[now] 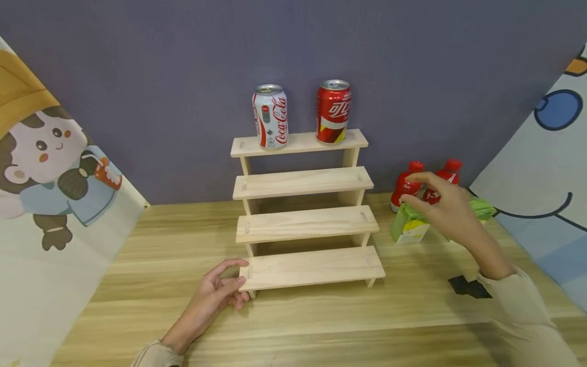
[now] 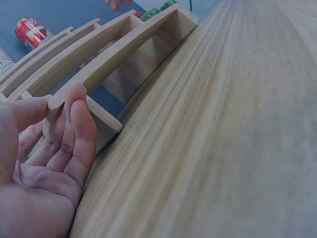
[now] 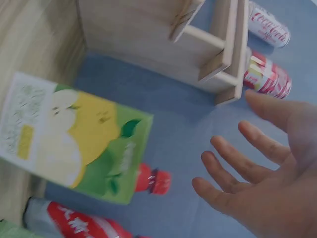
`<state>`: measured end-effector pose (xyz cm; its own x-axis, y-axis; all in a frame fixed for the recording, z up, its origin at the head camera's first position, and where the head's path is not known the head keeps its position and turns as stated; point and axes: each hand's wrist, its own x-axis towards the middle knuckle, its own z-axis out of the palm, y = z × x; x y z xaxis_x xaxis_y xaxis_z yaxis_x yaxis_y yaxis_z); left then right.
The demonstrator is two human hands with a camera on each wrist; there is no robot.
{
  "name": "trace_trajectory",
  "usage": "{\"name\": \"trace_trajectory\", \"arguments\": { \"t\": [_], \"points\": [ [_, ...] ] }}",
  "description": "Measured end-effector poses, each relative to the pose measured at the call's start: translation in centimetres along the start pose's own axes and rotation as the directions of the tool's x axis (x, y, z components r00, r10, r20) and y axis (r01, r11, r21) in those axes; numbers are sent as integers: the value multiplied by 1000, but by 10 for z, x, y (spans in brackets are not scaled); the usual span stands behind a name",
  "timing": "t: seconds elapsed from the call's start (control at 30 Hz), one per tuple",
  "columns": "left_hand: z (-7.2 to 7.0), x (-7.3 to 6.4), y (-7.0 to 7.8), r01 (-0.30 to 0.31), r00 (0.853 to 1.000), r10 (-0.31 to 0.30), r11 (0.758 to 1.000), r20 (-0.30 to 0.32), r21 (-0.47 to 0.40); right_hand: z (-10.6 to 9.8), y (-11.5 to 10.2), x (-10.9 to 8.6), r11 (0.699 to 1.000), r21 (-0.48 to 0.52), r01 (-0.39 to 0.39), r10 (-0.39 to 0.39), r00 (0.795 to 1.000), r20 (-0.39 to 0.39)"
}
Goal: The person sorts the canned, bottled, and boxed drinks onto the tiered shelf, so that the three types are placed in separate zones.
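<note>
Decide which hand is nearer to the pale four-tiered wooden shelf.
Left. The left hand grips the wooden shelf at its front left corner; the right hand hovers apart, to its right.

left hand (image 2: 52, 166) grips corner of wooden step shelf (image 2: 116, 53); red can (image 2: 30, 32) upper left, wood-grain table (image 2: 213, 134) alongside.

cans (image 1: 269, 117) at 12 o'clock: shiny metal | tiered rack (image 1: 307, 224): smooth matt wood | bottles (image 1: 401, 188) at 3 o'clock: glossy plastic | sleeves (image 1: 518, 300): cloth
</note>
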<state>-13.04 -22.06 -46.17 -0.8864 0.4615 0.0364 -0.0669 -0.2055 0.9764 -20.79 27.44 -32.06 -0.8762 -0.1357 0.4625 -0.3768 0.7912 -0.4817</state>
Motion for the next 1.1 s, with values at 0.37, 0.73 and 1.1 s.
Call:
{"name": "trace_trajectory", "arguments": {
  "t": [0.37,0.73,1.1],
  "points": [
    [2,0,1,-10,1000,10,1000,13,-18,-9,34,-3,999,-15,-52,53,989,135],
    [0,2,5,4,1000,-4,1000,-10,6,-6,59,0,998,57,35,-49,961,274],
    [-1,3,4,-16,1000,16,1000,-18,5,5,85,-2,998,55,-30,8,932,363]
  ]
}}
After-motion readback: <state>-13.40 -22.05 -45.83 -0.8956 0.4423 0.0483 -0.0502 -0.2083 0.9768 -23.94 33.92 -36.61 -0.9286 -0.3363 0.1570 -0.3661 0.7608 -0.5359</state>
